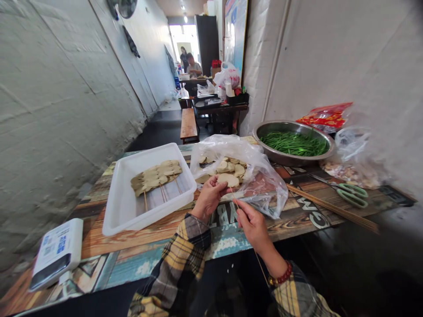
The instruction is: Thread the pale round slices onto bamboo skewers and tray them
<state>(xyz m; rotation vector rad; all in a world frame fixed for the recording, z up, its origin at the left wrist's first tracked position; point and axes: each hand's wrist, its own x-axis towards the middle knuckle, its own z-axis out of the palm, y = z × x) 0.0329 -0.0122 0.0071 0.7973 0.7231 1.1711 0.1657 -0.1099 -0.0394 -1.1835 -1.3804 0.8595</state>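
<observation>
The table (109, 246) is filling the lower half of the frame. On it, left of centre, a white tray (122, 207) is holding a small batch of loaded skewers (157, 176). About 4 stick ends are showing there, so only a small part of the threading is looking done.

A clear bag (264, 189) in mid-frame is holding a heap of loose round slices (231, 167), and a long bundle of bare sticks (330, 209) is lying at right, so most of the work is looking left. A steel bowl (291, 158) of greens (294, 143) is sitting at upper right, with scissors (352, 193) lying below it.

The left hand (209, 198) is pinching 1 slice (228, 179) between thumb and fingertips, just in front of the bag's mouth. The right hand (253, 224) is pinching a thin skewer (235, 203) between thumb and forefinger, with its other fingers curled in, and is aiming it up at that slice.

The skewer's tip is hiding behind the fingers and the slice, so whether it is piercing yet cannot be told. Its lower end is running under the right wrist. Crumpled plastic is hiding how many slices are in the bag, and overlapping pieces in the tray are blurring the count.
</observation>
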